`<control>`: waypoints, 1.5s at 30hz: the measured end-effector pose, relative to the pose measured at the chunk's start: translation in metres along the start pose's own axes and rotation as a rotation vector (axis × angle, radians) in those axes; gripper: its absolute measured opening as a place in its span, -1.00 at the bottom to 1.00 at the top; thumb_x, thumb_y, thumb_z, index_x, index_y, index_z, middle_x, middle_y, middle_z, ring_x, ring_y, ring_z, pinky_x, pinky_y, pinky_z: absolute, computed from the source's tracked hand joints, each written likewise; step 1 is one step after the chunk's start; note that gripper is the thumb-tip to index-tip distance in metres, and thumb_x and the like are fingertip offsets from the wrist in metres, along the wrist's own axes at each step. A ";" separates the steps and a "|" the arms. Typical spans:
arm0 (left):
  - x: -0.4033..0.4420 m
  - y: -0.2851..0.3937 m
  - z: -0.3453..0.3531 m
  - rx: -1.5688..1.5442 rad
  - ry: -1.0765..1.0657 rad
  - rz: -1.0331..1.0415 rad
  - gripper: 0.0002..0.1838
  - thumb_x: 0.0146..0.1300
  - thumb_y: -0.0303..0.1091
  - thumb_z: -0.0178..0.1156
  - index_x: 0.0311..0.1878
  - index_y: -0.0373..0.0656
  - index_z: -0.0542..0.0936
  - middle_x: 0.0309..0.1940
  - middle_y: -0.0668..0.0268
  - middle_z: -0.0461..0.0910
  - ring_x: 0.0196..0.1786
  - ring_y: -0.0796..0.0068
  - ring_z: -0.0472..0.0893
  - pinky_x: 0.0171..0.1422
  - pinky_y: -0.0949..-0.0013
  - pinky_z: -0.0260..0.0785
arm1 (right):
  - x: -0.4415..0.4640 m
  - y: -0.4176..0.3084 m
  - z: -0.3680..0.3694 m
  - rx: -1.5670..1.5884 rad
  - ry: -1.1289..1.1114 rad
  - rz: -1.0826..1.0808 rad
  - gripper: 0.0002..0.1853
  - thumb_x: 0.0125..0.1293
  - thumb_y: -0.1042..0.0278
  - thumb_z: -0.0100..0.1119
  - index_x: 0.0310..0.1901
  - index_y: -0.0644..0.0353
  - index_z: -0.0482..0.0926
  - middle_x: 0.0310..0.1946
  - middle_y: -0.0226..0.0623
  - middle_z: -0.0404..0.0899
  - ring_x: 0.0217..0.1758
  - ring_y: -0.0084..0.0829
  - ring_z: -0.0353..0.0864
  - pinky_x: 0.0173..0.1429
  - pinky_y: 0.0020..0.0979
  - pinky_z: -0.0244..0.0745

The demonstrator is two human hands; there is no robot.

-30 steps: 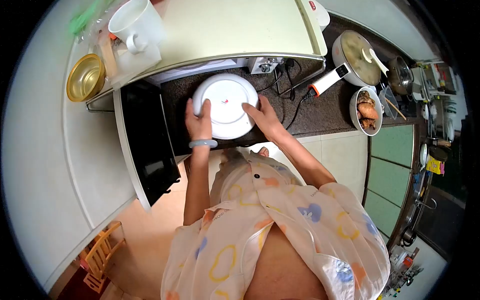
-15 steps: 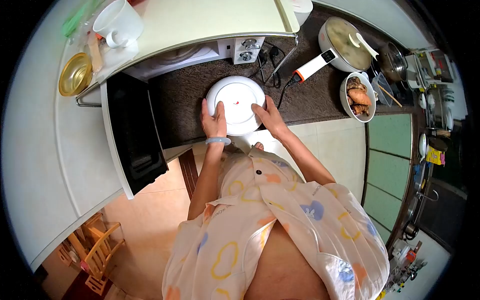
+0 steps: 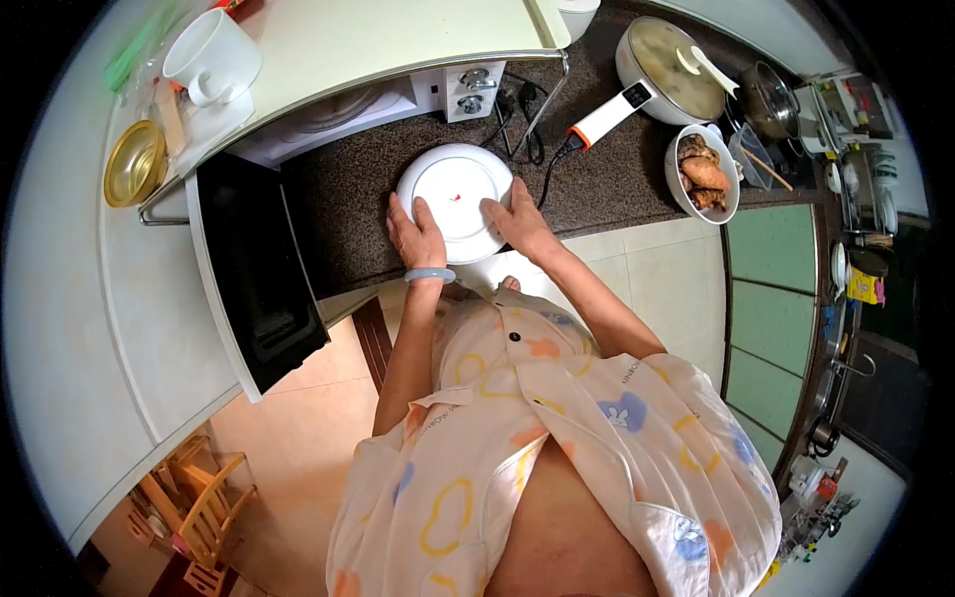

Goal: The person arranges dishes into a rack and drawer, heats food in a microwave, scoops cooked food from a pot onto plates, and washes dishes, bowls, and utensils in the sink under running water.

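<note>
A white plate (image 3: 458, 199) with a small red mark, seemingly bottom side up, is held between my two hands over the front edge of the dark speckled counter (image 3: 348, 179). My left hand (image 3: 416, 237) grips its left rim, thumb on top, a pale bangle at the wrist. On the right rim, my right hand (image 3: 520, 221) holds on with its thumb on the plate. Whatever lies under the plate is hidden. Behind it is a microwave (image 3: 470, 95) with its dark door (image 3: 254, 269) swung open to the left.
A lidded white pan (image 3: 676, 75) with a corded handle and a bowl of roasted sweet potatoes (image 3: 704, 207) stand at the right. On the shelf (image 3: 398, 30) above are a white mug (image 3: 212, 60) and a gold bowl (image 3: 136, 164). Wooden chairs (image 3: 204, 507) are at lower left.
The view has shifted, showing more of the microwave's interior and knobs. Both hands still hold the plate, which now sits a little farther from the open door than one second ago.
</note>
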State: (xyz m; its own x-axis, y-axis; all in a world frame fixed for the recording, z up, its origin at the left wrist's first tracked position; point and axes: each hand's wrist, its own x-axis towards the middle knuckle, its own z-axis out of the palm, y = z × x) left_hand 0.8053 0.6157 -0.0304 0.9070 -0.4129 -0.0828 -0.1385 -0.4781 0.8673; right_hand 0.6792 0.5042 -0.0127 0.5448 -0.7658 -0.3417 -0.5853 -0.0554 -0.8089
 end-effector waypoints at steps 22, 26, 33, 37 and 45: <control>-0.034 -0.076 -0.099 -1.154 0.028 -0.310 -0.59 0.44 -0.06 -0.20 0.19 -0.09 0.33 0.04 0.20 0.48 0.07 0.28 0.52 0.12 0.20 0.43 | -0.107 -0.132 0.042 0.195 -0.402 -0.578 -0.35 0.26 0.38 0.04 0.32 0.29 0.01 0.04 0.29 0.35 -0.04 0.26 0.46 -0.02 0.01 0.45; -0.047 -0.080 -0.104 -1.139 0.050 -0.317 -0.58 0.44 -0.05 -0.20 0.19 -0.10 0.34 0.04 0.20 0.47 0.08 0.27 0.52 0.13 0.19 0.42 | -0.112 -0.137 0.040 0.144 -0.550 -0.456 -0.32 0.26 0.41 0.07 0.36 0.21 -0.01 0.24 0.19 0.24 0.09 0.21 0.43 0.10 -0.01 0.41; -0.052 -0.087 -0.098 -1.081 0.035 -0.288 -0.56 0.44 -0.02 -0.21 0.19 -0.10 0.34 0.05 0.20 0.47 0.08 0.27 0.52 0.14 0.18 0.41 | -0.117 -0.131 0.047 0.175 -0.463 -0.584 -0.31 0.21 0.39 0.08 0.33 0.23 0.00 0.09 0.31 0.34 0.00 0.25 0.47 0.05 0.02 0.44; -0.052 -0.087 -0.096 -1.020 0.005 -0.258 -0.54 0.44 0.00 -0.21 0.19 -0.11 0.34 0.06 0.21 0.47 0.09 0.27 0.51 0.15 0.18 0.40 | -0.119 -0.134 0.037 0.152 -0.533 -0.502 -0.29 0.21 0.39 0.10 0.35 0.20 0.00 0.11 0.28 0.36 0.05 0.21 0.46 0.08 -0.01 0.43; -0.062 -0.013 -0.094 -0.952 0.073 -0.286 -0.49 0.42 0.03 -0.20 0.21 -0.14 0.34 0.11 0.17 0.44 0.13 0.25 0.49 0.20 0.15 0.38 | -0.117 -0.114 0.020 0.285 -0.369 -0.550 -0.31 0.18 0.46 0.11 0.34 0.20 0.06 0.10 0.24 0.39 0.06 0.21 0.46 0.09 -0.03 0.43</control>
State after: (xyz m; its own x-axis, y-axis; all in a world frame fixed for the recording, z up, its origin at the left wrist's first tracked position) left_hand 0.7883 0.7207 0.0093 0.8831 -0.3151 -0.3476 0.4369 0.2823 0.8540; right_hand 0.6944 0.6132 0.1096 0.9123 -0.4062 0.0525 -0.0157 -0.1627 -0.9865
